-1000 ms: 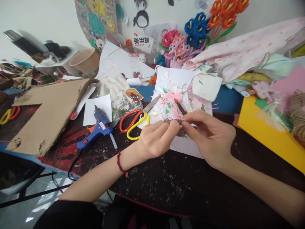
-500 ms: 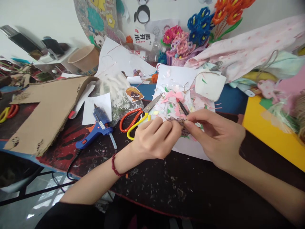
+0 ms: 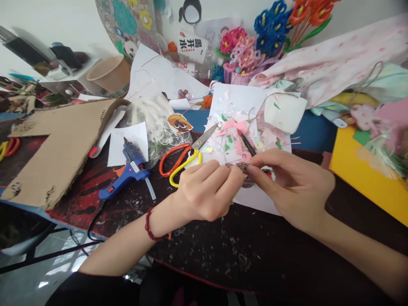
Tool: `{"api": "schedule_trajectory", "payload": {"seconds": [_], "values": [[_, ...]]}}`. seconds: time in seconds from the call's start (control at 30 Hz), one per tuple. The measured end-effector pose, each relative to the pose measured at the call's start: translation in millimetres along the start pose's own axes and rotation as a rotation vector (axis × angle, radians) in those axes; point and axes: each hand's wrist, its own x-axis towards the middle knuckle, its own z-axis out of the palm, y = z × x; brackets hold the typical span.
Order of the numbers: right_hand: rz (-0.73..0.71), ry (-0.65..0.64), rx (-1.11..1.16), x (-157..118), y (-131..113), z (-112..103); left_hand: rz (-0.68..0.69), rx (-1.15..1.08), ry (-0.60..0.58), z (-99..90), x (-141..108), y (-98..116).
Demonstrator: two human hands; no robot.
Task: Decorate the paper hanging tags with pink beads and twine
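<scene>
Small patterned piece (image 3: 241,166): held just right of the frame's centre, above white paper (image 3: 254,199); partly hidden by the fingers.
Right hand (image 3: 293,182): the piece is pinched between thumb and forefinger; this grip should be light, so that thin material is not creased.
Left hand (image 3: 210,191): curled beside the piece, fingertips hidden; whether anything is pinched in this grip cannot be told.
Scissors (image 3: 203,139): laid near the left hand, at the frame's centre; the handles should not be knocked.
Glue gun (image 3: 133,168): rested left of centre on the counter (image 3: 204,250); its nozzle is best avoided.
Paper scraps (image 3: 235,125): scattered above the hands; the piece is best held clear of them.
</scene>
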Motion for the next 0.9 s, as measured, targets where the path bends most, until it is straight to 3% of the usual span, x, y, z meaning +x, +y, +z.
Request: {"api": "schedule_trajectory", "payload": {"seconds": [0.43, 0.9], "values": [[-0.049, -0.013, -0.009, -0.6, -1.5, 0.7, -0.029, -0.068, -0.047, -1.8, 2.3, 1.6], [-0.107, -0.018, -0.028, -0.1, 1.9, 1.4, -0.173, -0.343, -0.056, -1.2, 3.2, 1.7]]}}
